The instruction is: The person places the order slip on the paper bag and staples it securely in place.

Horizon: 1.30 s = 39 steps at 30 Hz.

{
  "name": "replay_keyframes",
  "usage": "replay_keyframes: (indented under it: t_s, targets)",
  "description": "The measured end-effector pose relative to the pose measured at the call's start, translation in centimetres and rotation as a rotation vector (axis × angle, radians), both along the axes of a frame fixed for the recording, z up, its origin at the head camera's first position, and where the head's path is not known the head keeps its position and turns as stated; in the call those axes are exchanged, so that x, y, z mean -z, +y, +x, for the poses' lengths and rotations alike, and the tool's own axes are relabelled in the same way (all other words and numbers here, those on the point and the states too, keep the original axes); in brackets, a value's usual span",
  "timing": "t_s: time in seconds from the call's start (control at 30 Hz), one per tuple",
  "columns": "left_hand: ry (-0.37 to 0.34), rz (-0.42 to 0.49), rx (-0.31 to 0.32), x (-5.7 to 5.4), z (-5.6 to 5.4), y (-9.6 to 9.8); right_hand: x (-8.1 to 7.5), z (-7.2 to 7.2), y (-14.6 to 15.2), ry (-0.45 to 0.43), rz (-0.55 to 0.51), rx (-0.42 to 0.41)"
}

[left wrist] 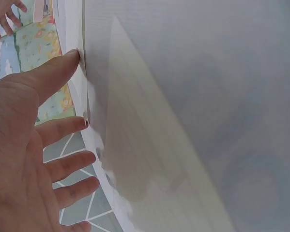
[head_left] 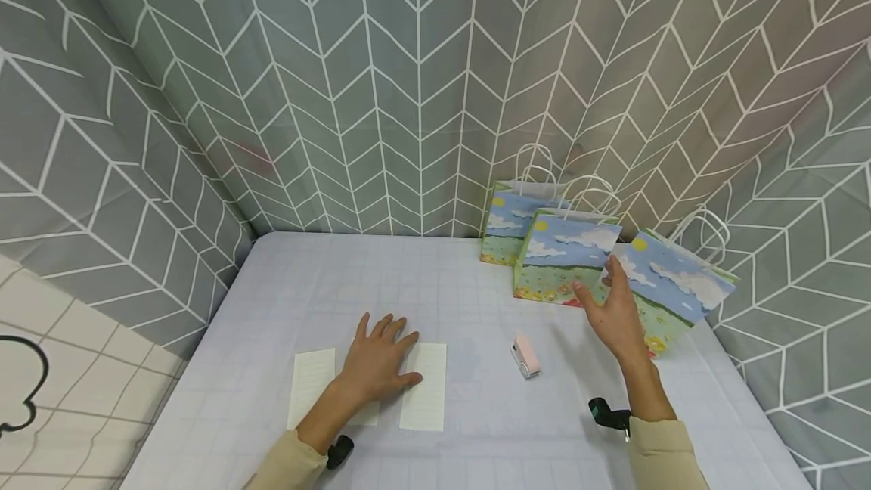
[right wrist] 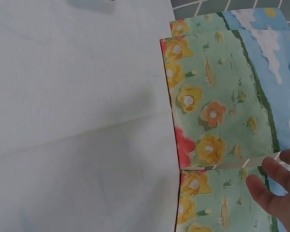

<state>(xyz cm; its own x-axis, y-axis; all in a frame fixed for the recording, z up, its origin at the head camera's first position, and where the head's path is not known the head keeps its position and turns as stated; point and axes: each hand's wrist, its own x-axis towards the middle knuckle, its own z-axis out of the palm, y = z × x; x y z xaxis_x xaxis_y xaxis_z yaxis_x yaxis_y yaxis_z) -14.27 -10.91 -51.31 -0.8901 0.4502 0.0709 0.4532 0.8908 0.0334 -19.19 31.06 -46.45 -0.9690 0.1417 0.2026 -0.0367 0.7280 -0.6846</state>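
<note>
My left hand spreads its straight fingers over lined paper slips on the table. Its thumb and fingertips lie at the right slip; the left slip shows beside the wrist, and the middle slip is mostly hidden beneath the hand. At the right, my right hand reaches up to the paper gift bags, thumb and fingers apart. It overlaps the right bag and the lower right corner of the middle bag. In the right wrist view, its fingertips are close to the seam between two bags.
A third gift bag stands behind the middle one, by the patterned curtain. A small pink stapler lies between the hands on the white-covered table. The bags' white rope handles stick up.
</note>
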Motion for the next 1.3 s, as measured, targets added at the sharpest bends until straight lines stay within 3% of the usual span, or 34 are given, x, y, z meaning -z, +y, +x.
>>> replay_keyframes:
  t_s: [0.47, 0.73, 1.03, 1.3]
  targets:
    - [0.012, -0.006, 0.013, -0.23, -0.19, 0.37, -0.09, 0.26, -0.35, 0.076, -0.138, -0.036]
    - [0.008, 0.019, 0.007, -0.15, -0.03, 0.35, -0.44, 0.48, -0.62, 0.065, -0.112, -0.024]
    - [0.042, 0.04, 0.015, 0.0, 0.05, 0.47, -0.64, 0.65, -0.65, -0.031, -0.099, 0.006]
    - [0.053, 0.082, 0.009, -0.35, 0.16, 0.83, -0.19, 0.47, -0.8, 0.04, -0.057, 0.017]
